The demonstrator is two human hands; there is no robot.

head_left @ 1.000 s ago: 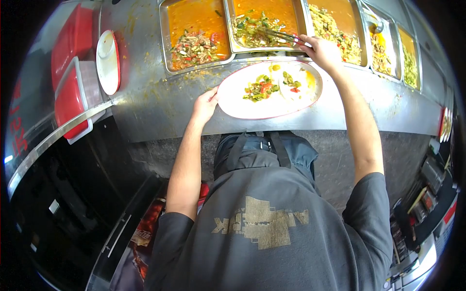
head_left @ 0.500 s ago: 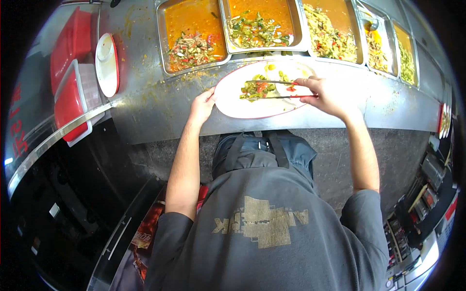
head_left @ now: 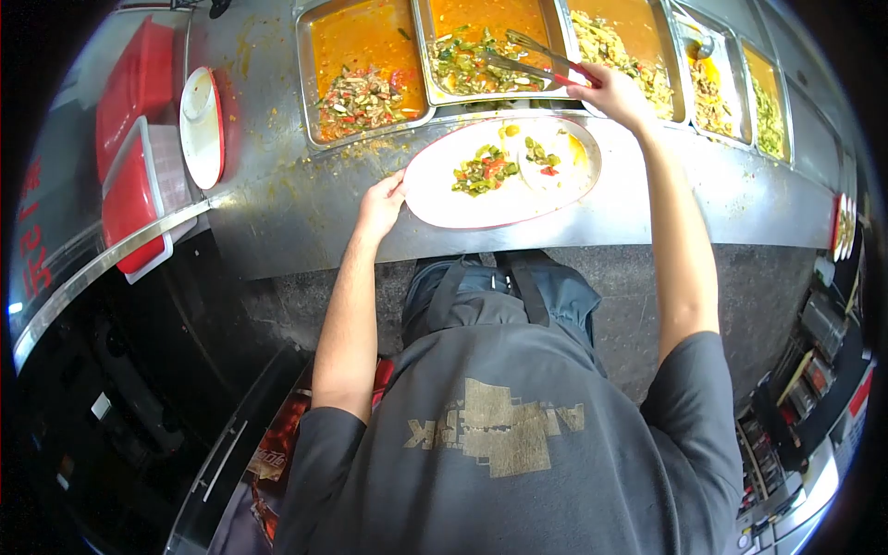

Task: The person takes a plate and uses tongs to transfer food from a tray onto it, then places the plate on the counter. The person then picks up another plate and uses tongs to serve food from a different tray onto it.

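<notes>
A white oval plate with a red rim (head_left: 435,199) lies on the steel counter, carrying green and red vegetables (head_left: 486,171) and another small heap to their right. My left hand (head_left: 382,203) grips the plate's left edge. In my right hand (head_left: 612,95) are metal tongs with red and black handles (head_left: 546,69); their tips are apart over the second tray (head_left: 566,85) of vegetables in orange sauce. Whether the tips touch the food is hard to tell.
Left of that tray stands another food tray (head_left: 306,92), and several more line up to the right. An oval dish (head_left: 211,148) and red lidded containers (head_left: 129,208) are at the left. More plates (head_left: 843,227) show at the far right.
Half a second ago the tongs were over the plate's vegetables; my right hand has since moved them up to the second tray. My left hand still holds the plate, which sits slightly further left.
</notes>
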